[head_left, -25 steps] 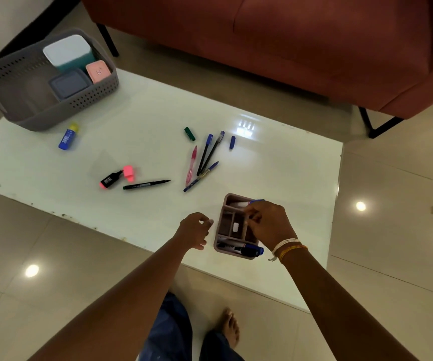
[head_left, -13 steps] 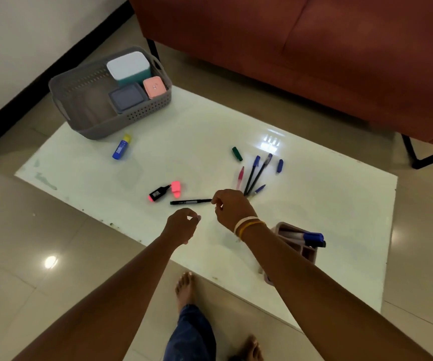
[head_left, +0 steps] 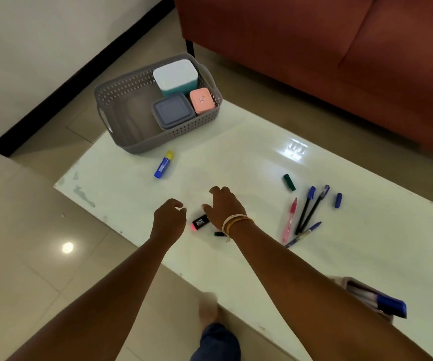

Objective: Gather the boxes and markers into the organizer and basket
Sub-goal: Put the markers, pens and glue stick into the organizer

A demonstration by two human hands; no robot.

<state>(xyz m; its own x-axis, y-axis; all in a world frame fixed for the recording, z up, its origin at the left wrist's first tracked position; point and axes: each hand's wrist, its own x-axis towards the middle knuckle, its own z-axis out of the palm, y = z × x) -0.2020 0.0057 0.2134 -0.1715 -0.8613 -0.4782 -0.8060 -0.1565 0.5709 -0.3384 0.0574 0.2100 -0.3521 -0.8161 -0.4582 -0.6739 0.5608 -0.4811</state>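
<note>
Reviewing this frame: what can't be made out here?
- Black pen: the right hand and wrist cover all but its tip.
- Pink highlighter: far end and cap hidden under the same hand.
- Organizer: mostly behind the right forearm; compartments unreadable.
- Highlighter label: too small.

White print marks the black highlighter (head_left: 199, 222) and the pink box (head_left: 202, 100); none of it is legible.

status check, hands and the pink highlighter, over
Both hands empty: right hand spread just above pink highlighter, left hand loosely curled beside it. Highlighter flat on table. Nothing in the way.
</note>
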